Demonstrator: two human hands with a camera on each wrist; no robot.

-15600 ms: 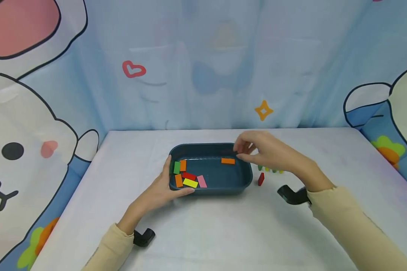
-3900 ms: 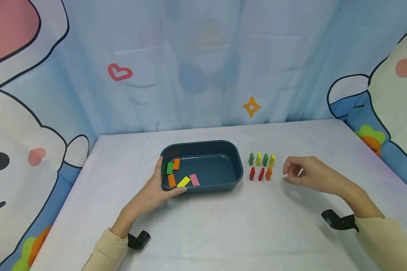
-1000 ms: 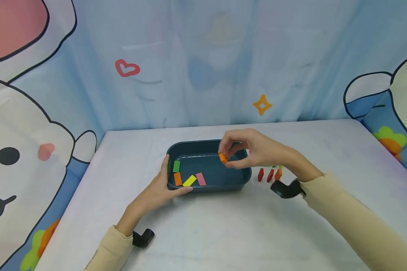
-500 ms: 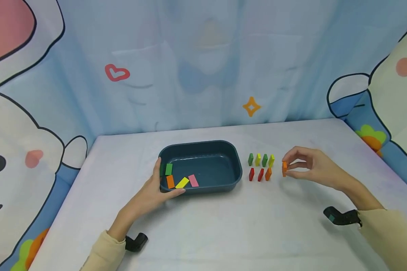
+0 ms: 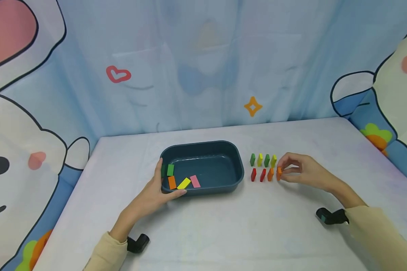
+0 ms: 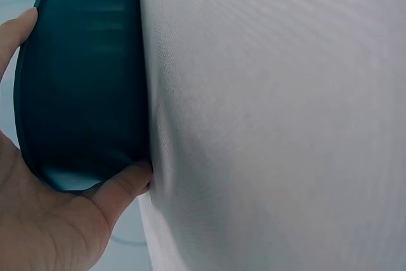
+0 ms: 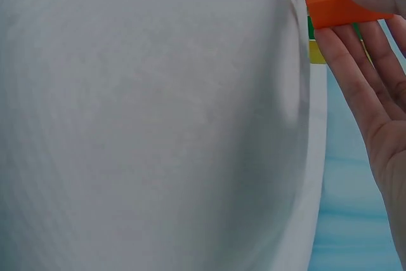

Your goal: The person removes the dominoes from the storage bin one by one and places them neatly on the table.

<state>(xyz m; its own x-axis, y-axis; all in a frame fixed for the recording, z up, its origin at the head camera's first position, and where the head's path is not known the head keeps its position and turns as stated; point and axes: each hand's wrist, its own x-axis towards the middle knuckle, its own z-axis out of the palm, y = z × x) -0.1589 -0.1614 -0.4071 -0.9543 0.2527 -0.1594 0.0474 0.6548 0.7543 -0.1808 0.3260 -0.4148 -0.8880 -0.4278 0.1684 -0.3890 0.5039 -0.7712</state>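
My left hand grips the left end of a dark teal plastic tray, thumb along the front side and fingers at the left rim. Inside the tray's left part lie green blocks, an orange block, a yellow block and a pink block. To the right, my right hand pinches an upright orange domino block between thumb and fingers. It stands at the right end of a front row of two red blocks and another orange block.
Behind the front row stands a back row of upright green blocks and yellow blocks. A white cloth covers the table. A blue printed curtain hangs beyond its far edge.
Over the last second my right hand has carried the orange block from above the tray to the front row's right end, lowering it and bringing it closer. My left hand has kept its hold.
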